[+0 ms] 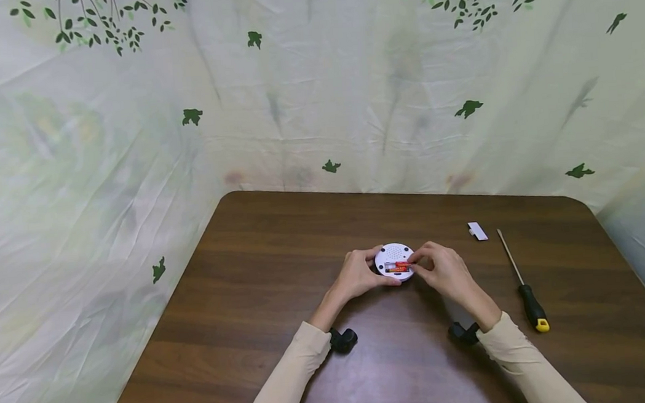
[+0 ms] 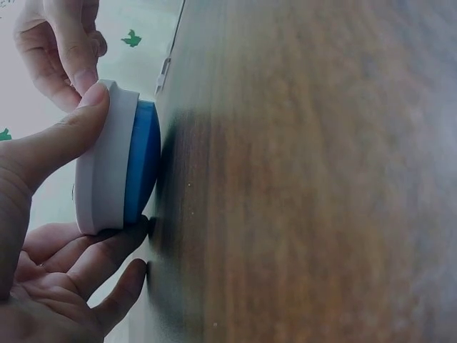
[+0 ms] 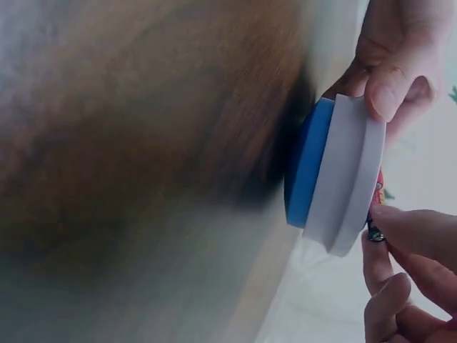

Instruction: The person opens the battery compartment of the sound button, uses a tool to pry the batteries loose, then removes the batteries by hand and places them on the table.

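Note:
A round white device (image 1: pixel 394 252) with a blue domed side (image 2: pixel 145 164) lies dome down, its battery compartment facing up. My left hand (image 1: pixel 357 271) grips its rim, thumb on one edge and fingers around the other. A red battery (image 1: pixel 397 270) lies in the compartment's near slot. Just beyond it is another red battery (image 1: pixel 403 264), whose right end my right hand (image 1: pixel 444 269) pinches between thumb and fingertips. In the right wrist view the pinched battery (image 3: pixel 375 233) juts slightly above the white back, partly hidden by the thumb.
Right of the hands, a small white cover with a tab (image 1: pixel 477 231) lies on the brown wooden table (image 1: pixel 280 229). Beside it is a screwdriver (image 1: pixel 530 303) with a black and yellow handle. A leaf-patterned cloth (image 1: pixel 383 99) hangs behind the table.

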The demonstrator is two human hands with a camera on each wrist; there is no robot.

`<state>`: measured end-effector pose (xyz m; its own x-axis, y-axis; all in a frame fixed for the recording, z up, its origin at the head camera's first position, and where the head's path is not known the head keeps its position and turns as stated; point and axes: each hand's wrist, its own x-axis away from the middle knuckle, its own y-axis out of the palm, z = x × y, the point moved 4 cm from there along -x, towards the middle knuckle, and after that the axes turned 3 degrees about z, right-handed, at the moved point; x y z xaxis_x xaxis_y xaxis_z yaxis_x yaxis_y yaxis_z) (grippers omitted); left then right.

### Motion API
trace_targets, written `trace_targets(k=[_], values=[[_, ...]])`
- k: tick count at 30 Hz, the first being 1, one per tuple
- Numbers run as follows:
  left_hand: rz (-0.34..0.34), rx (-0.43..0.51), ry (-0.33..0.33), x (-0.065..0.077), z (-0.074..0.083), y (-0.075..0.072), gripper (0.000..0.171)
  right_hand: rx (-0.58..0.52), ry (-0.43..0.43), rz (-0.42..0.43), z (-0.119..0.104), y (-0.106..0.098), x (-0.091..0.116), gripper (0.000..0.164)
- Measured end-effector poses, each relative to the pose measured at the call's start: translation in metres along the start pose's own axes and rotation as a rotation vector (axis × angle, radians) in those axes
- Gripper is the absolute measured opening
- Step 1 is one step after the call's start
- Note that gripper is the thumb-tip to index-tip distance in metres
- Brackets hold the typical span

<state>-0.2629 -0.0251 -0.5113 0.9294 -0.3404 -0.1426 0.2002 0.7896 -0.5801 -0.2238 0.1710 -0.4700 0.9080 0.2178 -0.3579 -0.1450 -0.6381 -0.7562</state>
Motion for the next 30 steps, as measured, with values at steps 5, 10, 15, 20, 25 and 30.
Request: trace_targets(k=[5, 10, 15, 20, 25, 30], values=[[0.000, 0.010, -0.013, 0.000, 0.000, 0.000, 0.089, -0.113, 0.057, 0.009, 0.010, 0.001, 0.003, 0.009], [0.002, 0.017, -0.005, 0.000, 0.000, 0.000, 0.088, -0.142, 0.122, -0.010, 0.017, 0.003, 0.003, 0.010], [0.001, 0.018, 0.002, 0.000, 0.000, 0.001, 0.088, -0.162, 0.163, -0.034, 0.023, 0.003, 0.003, 0.011], [0.001, 0.024, 0.002, -0.001, 0.001, 0.002, 0.088, -0.192, 0.217, -0.022, 0.032, -0.010, 0.006, 0.011], [0.011, 0.032, -0.013, -0.001, 0.000, 0.003, 0.088, -0.236, 0.280, 0.044, 0.046, -0.039, 0.011, 0.014], [0.012, 0.040, -0.004, -0.001, -0.001, 0.004, 0.088, -0.257, 0.350, 0.145, 0.068, -0.080, 0.018, 0.023]])
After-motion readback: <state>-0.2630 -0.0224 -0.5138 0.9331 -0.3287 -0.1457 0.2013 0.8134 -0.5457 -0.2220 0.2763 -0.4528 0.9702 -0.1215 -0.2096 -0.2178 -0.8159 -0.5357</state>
